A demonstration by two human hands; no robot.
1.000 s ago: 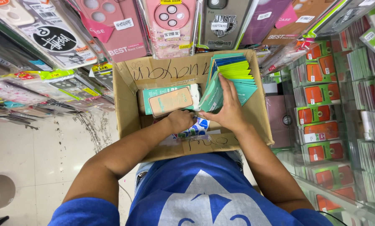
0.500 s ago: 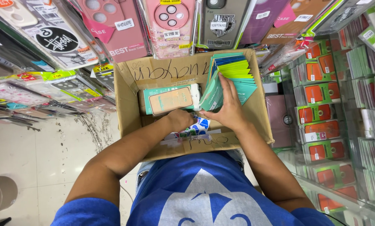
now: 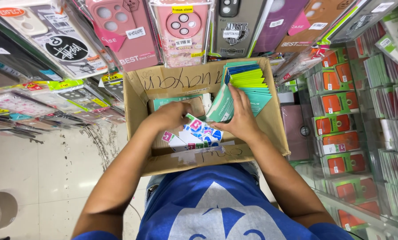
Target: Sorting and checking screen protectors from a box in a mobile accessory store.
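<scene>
Shift: barely any — my left hand (image 3: 170, 116) edges a touch deeper into the cardboard box (image 3: 139, 133) than a second ago, while my right hand (image 3: 239, 120) holds its spot.
Left grip: fingers curled down over the small white packets with pink and blue patches (image 3: 194, 133) lying loose on the box floor; I cannot tell whether they pinch one or just rest on top.
Right grip: closed around the lower edge of the fanned stack of teal and green flat packets (image 3: 247, 86), thumb across the front, propping it against the box's right wall.
Stack: same tilt, same fan as before, nothing pulled out of it.
Teal pack with the tan window (image 3: 183, 104): lies flat at the back, just beyond my left knuckles.
Surroundings: phone cases (image 3: 181, 31) hang above, orange and green packets (image 3: 341, 111) on the shelves to my right.
Reading: the sorting looks paused mid-reach, I judge.
</scene>
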